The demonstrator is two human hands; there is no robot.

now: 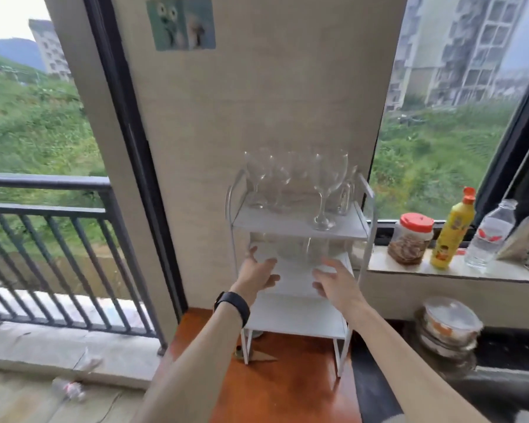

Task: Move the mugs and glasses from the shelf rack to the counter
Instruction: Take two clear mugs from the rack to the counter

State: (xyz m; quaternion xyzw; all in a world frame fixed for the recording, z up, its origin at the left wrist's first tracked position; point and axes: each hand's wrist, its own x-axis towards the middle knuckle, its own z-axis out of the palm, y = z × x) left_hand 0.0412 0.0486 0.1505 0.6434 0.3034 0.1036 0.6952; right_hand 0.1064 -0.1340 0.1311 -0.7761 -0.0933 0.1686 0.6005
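Against a beige wall [257, 117], the shelf rack [287, 222] stands on an orange desk [272, 392], with stemmed glasses [326, 178] upright on its top tier. My left grip [258, 270] and right grip [333, 282], both released, face its open middle tier.

red-lidded jar [411, 239], yellow bottle [452, 230], water bottle [490, 236] on sill, balcony railing [43, 209]

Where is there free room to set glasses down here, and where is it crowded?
Free: the sill between rack and jar; the rack's bottom shelf; the wooden top in front of the rack. Crowded: the top shelf, packed with wine glasses; the sill right of the jar, lined with bottles.
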